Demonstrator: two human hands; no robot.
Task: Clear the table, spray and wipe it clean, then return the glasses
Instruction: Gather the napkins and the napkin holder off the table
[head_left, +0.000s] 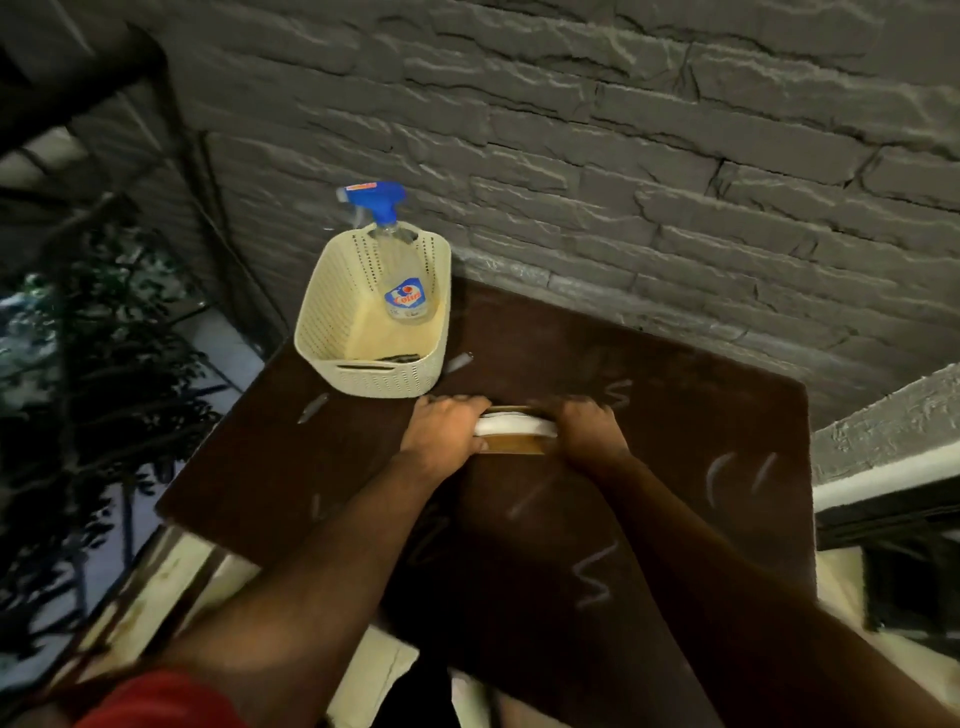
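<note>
Both hands gripped one thing between them above the dark brown table (675, 441): the left hand (441, 428) and the right hand (587, 431) curled round the ends of what looked like a wooden tray with something white (514, 427) on it, though blur hid the details. Just beyond, a cream basket (363, 374) stood on the table by the grey brick wall (623, 156), a blue-topped spray bottle (402, 280) leaning inside it

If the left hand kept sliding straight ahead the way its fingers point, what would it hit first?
Probably the cream basket, whose near wall lies just beyond the left hand. The hand grips a white-and-tan object on the table; depth is unclear.
</note>
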